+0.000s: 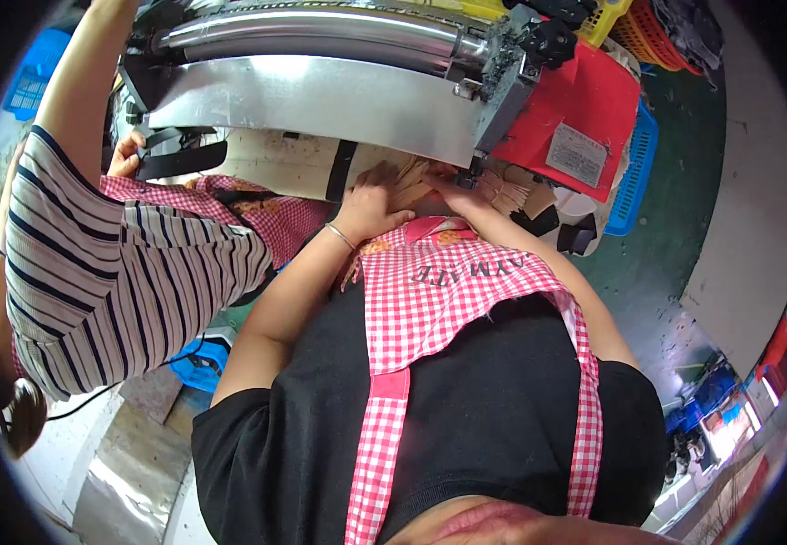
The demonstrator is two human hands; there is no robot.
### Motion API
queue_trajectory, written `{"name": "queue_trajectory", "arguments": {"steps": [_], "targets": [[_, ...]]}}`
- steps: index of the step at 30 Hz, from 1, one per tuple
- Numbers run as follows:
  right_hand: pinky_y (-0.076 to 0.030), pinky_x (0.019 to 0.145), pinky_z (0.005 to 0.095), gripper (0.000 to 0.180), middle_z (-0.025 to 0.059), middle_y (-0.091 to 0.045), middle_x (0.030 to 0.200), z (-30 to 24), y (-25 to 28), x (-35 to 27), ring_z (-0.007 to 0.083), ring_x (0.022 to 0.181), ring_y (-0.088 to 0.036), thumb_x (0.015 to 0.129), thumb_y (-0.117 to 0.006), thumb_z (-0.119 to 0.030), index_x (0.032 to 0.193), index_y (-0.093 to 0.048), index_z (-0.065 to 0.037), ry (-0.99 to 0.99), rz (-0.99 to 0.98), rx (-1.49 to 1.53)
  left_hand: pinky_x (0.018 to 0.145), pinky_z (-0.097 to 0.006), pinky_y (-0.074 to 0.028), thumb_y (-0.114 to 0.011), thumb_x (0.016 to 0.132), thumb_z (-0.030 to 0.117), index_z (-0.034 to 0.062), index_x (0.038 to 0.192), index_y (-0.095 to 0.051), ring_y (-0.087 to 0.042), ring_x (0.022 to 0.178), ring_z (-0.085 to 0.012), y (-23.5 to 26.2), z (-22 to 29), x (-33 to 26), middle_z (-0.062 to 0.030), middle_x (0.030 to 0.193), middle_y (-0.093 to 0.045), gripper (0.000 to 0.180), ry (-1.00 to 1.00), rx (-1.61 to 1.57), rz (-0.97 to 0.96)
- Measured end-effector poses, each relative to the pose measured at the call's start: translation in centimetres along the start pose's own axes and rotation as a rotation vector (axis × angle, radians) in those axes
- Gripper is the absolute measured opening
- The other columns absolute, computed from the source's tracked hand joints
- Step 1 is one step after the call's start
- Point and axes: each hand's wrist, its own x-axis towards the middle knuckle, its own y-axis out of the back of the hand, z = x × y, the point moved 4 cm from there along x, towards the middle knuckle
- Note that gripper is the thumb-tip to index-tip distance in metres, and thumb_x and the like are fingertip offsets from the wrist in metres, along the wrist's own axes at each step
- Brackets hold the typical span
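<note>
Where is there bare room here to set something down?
The pale tabletop looks mostly bare between the co-worker's black strips and the dark band. It is crowded around the left hand and right hand, where tan pieces bunch.

Head fisheye, tipped downward
I look from the wearer's head over the near apron (452, 313) to left hand (366, 214), right hand (460, 196) and machine (321, 102) beyond.

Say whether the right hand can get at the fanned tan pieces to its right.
Probably yes: the right hand is just left of the fanned tan pieces, whose visible part lies uncovered, though the dark metal bracket leaves limited room above.
</note>
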Motion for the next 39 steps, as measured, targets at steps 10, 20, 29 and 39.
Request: {"name": "queue_trajectory", "arguments": {"steps": [10,20,29,39], "targets": [[-0.053,0.068,0.0266,0.014,0.0051,-0.07,0.092,-1.0,2.4,-3.1,0.0121,0.077,-0.065,0.091,-0.072,-0.013,0.1,-0.07,-0.003,0.202,0.056,-0.112,0.104,-0.054,-0.043,-0.074,0.08,0.054,-0.0013,0.142,-0.047,-0.051,0.129,-0.0452,1.1,0.6,-0.7,-0.0268,0.144,-0.049,0.088,-0.139,-0.034,0.235],[-0.056,0.078,0.0291,0.026,0.01,-0.071,0.099,-17.5,2.5,-12.1,0.0159,0.088,-0.069,0.087,-0.07,-0.002,0.113,-0.069,-0.004,0.713,-0.106,-0.257,0.077,-0.024,-0.048,-0.045,0.109,0.036,-0.0019,0.126,-0.06,-0.058,0.086,-0.009,5.7,6.0,-1.5,-0.0026,0.09,-0.062,0.045,-0.201,-0.967,-0.57],[-0.051,0.081,0.0222,0.029,0.0001,-0.067,0.098,-23.3,2.8,-5.5,0.0064,0.089,-0.062,0.091,-0.072,-0.004,0.119,-0.067,-0.001,0.471,-0.206,0.058,0.084,-0.03,-0.058,-0.049,0.107,0.031,-0.0051,0.129,-0.057,-0.071,0.087,-0.0183,10.3,8.0,1.6,-0.0113,0.098,-0.07,0.043,-0.103,-1.695,-0.371],[-0.053,0.075,0.0239,0.031,-0.0004,-0.07,0.091,-25.3,2.6,-1.6,0.0053,0.082,-0.063,0.087,-0.074,-0.01,0.117,-0.07,-0.003,0.522,-0.126,-0.103,0.084,-0.034,-0.06,-0.05,0.106,0.022,-0.0037,0.128,-0.056,-0.073,0.094,-0.0265,12.0,6.5,4.2,-0.0204,0.109,-0.071,0.034,0.07,-1.837,-0.194]]}}
